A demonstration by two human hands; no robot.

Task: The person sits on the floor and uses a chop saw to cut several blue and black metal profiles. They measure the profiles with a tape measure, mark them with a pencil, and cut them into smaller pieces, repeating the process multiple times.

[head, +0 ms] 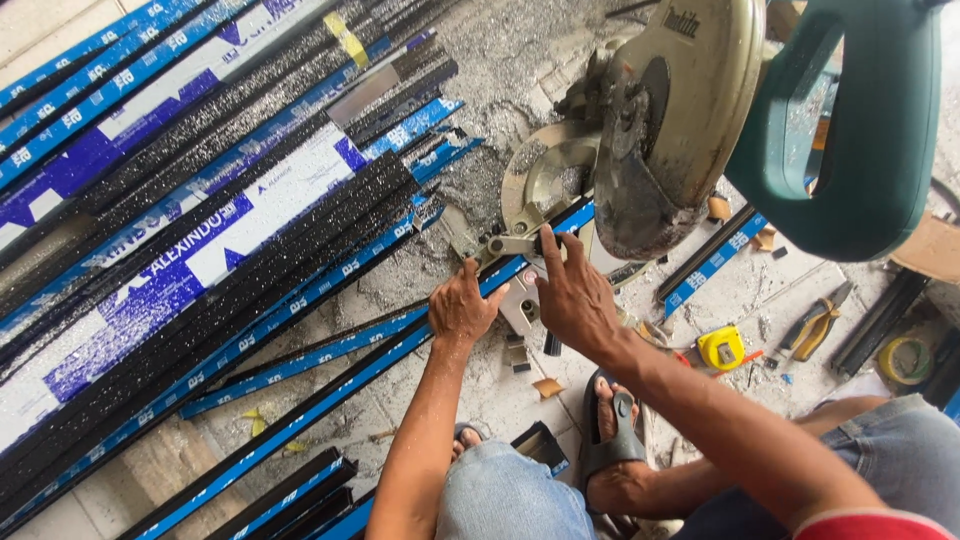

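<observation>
Blue-wrapped black aluminium strip (330,390) lies on floor, far end on mitre saw (660,130) base under raised blade. Press strip flat against fence, keep fingertips clear of blade line. Your left hand (463,305): fingers narrowly spread, pressing down on strip. Your right hand (575,295): fingers part curled, tips touching strip at base; whether gripping, cannot tell.

Long black aluminium profile (330,385) wrapped in blue protective film, lying flat on the floor, running diagonally from lower left up to the saw base (545,180) beneath the raised blade guard (680,120). Its upper end sits against the saw's metal fence (505,245); silver swarf dusts the floor around it. Both hands press on it near that end
</observation>
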